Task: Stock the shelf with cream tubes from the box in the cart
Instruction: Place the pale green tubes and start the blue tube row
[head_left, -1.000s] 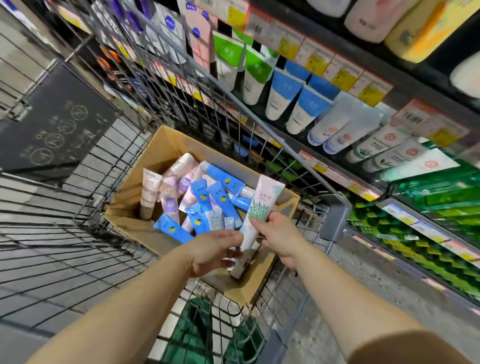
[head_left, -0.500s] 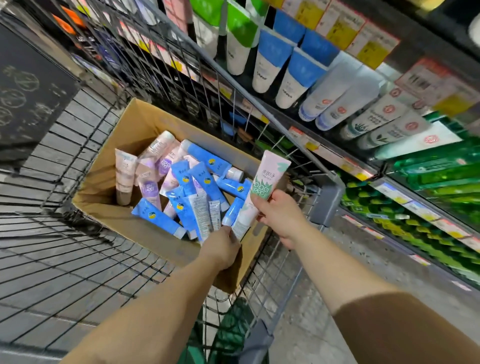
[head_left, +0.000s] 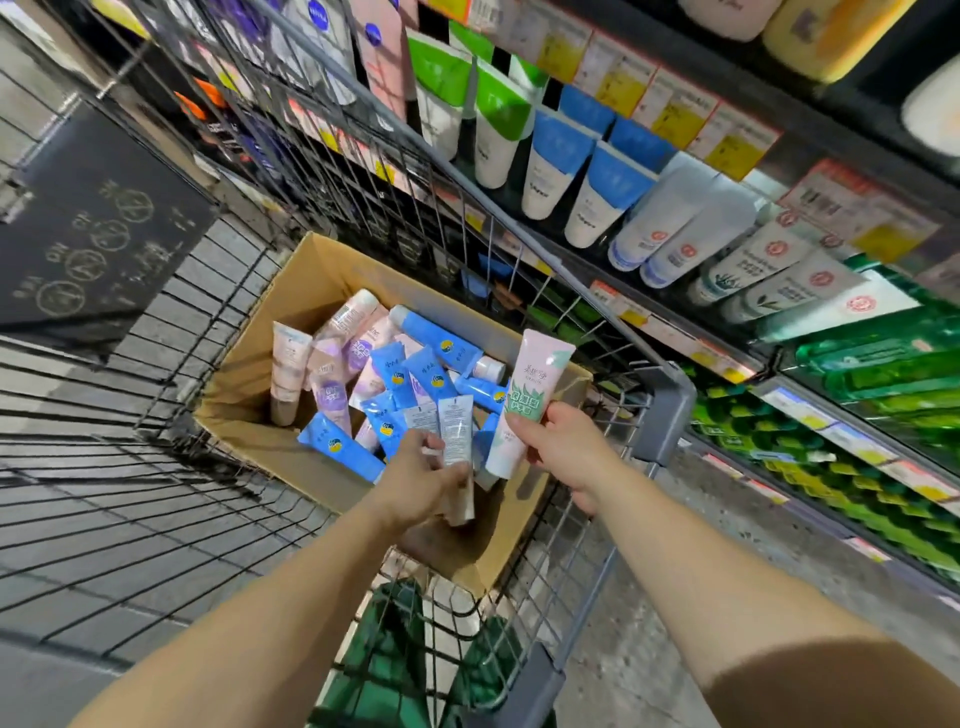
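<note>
While my right hand (head_left: 558, 447) grips a pink-and-green cream tube (head_left: 530, 400) upright over the near right corner of the cardboard box (head_left: 249, 395), my left hand (head_left: 423, 480) pinches a pale tube (head_left: 456, 431) inside that box, close beside it. Blue, pink and lilac tubes (head_left: 387, 374) lie jumbled in the box, which sits in the wire cart (head_left: 665, 410).

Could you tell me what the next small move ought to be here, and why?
Probably lift the left hand out of the box with the pale tube its fingers are closing on. The right hand already holds the pink-and-green tube clear of the box, so both could then go to the shelf.
</note>
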